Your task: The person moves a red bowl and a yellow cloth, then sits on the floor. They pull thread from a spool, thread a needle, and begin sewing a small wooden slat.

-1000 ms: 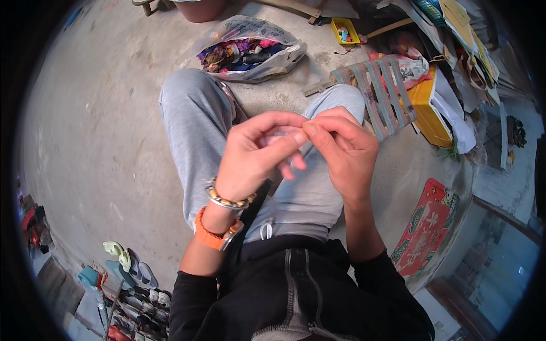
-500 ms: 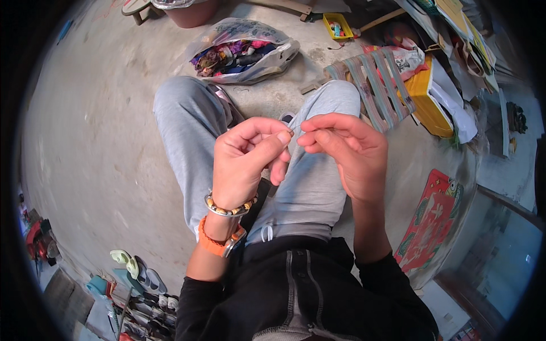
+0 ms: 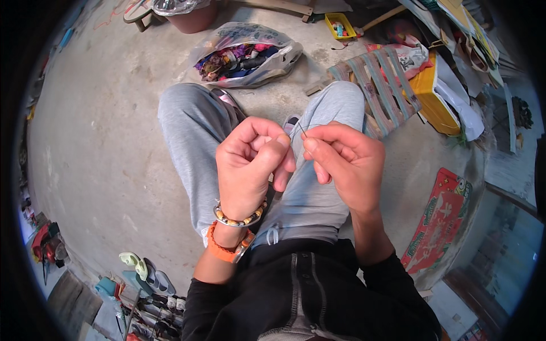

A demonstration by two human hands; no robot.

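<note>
thin thread [image 3: 300, 134] between the fingers [image 3: 282, 142] barely visible, whatever the fingers pinch too small to tell

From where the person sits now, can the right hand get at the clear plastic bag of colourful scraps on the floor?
Probably yes, with a forward lean. The bag lies on bare concrete past the knees, nothing between. But the right hand is pinching a thin thread with the left hand.

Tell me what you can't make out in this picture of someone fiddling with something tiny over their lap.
Head view, the only one:
- What the left hand pinches: curled fingers hide it.
- The thin dark thread or needle at the right hand: too fine to tell which.
- The contents of the clear plastic bag: a colourful jumble, too small to sort.
- The shoes at lower left: blurred and bent by the fisheye rim.
</note>
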